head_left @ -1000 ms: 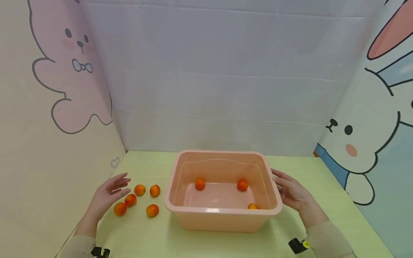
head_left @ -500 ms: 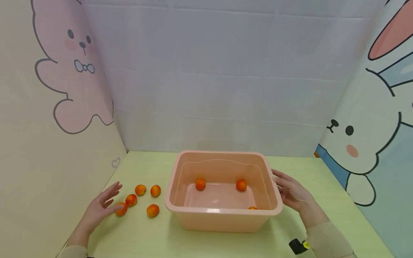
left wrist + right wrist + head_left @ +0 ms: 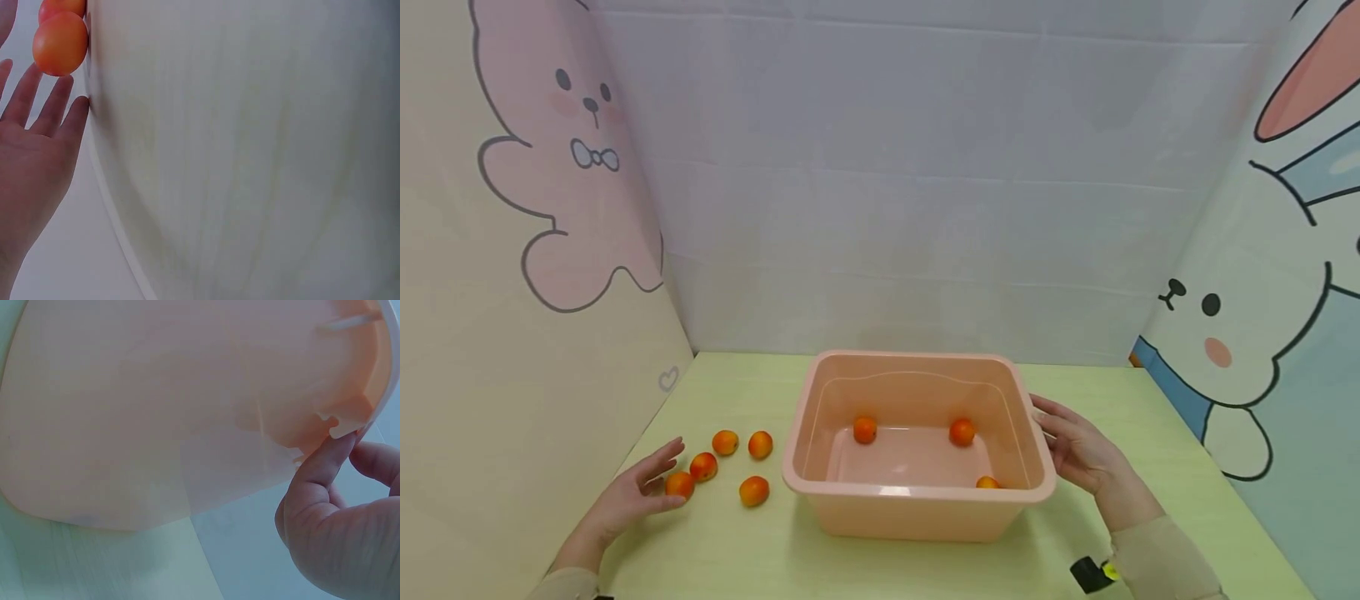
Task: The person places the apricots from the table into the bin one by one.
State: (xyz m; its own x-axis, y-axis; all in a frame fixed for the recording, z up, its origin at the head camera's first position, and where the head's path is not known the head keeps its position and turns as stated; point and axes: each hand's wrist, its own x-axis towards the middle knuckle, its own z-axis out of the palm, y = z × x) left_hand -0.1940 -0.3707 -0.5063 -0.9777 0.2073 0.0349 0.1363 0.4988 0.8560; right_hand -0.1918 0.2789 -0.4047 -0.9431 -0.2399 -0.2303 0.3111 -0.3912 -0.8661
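My left hand [image 3: 625,500] is around the nearest orange-red fruit [image 3: 680,483] at the left, smooth and rounded. Its thumb lies on the near side, the fingers behind and to the left. In the left wrist view the fingers are stretched out, and the same fruit [image 3: 60,44] sits just beyond their tips. A second fruit [image 3: 703,467] lies right beside it. A pink plastic basin [image 3: 917,518] stands in the middle, and my right hand [image 3: 1086,450] holds its right rim. The right wrist view shows thumb and fingers [image 3: 328,456] pinching the rim's edge.
Three more fruits lie between the left hand and the basin, one of them the nearest fruit [image 3: 754,492]. Inside the basin are three others, including a red-orange fruit [image 3: 962,432]. Printed fabric walls close off the pale green table [image 3: 880,571] at back and sides.
My left hand has moved down and left, from above the fruits to around the nearest one, lowering to the table. The right hand and the basin have stayed put.
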